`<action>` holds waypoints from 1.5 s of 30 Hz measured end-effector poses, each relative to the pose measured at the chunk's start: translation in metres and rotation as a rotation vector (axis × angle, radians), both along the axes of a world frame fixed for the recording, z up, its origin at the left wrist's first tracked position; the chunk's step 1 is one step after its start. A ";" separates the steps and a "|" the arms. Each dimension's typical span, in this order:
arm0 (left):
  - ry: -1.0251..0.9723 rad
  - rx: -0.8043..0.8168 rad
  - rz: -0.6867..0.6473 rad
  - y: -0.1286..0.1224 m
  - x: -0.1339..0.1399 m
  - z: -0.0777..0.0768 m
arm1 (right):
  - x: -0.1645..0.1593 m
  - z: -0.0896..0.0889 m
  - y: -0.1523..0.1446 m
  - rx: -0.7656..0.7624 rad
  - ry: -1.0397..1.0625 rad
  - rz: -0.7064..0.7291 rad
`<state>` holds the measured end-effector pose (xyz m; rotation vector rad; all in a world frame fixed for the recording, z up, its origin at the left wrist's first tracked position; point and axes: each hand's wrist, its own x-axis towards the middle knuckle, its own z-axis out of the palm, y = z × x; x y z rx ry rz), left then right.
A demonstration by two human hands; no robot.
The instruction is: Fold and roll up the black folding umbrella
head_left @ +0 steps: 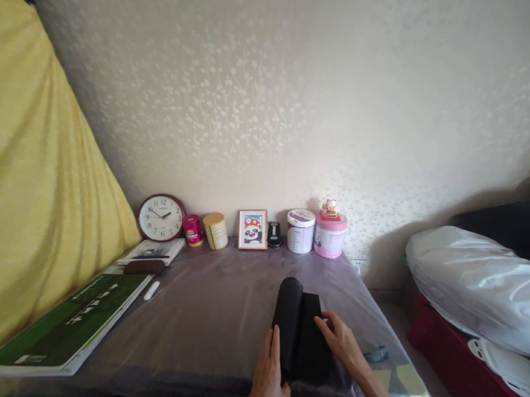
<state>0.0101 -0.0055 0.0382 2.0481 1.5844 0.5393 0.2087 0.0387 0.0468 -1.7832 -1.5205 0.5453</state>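
A thick matte black roll lies near the table's front edge, with a flat loose end spread out to its right. It looks like rolled sheet material; I cannot tell whether it is plastic, paper or cloth. My left hand grips the roll's left side, fingers straight along it and the thumb low near its close end. On the other side, my right hand pinches the right edge of the loose end between thumb and fingers.
Along the wall stand a clock, a pink tin, a yellow tin, a framed panda picture and two tubs. A green book lies left. Right of the table, a white plastic bag sits on a red box.
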 end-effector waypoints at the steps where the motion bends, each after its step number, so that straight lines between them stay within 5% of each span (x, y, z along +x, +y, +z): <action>1: 0.001 0.001 -0.001 0.000 0.000 0.000 | -0.001 0.000 0.002 0.006 -0.002 -0.005; 12: 0.042 0.004 0.020 0.002 0.002 -0.011 | -0.050 0.018 0.031 0.020 0.147 0.084; 26: 0.114 0.018 -0.004 0.010 -0.005 -0.021 | -0.087 0.029 0.046 -0.027 -0.114 0.194; 36: 0.131 0.083 0.006 0.013 -0.009 -0.038 | -0.088 0.029 0.045 -0.119 0.180 0.441; 42: 0.195 0.313 0.183 0.002 -0.004 -0.022 | -0.090 0.040 0.043 -0.155 0.068 0.480; 45: 0.288 0.445 0.145 -0.001 -0.001 -0.017 | -0.092 0.044 0.043 -0.113 -0.064 0.456</action>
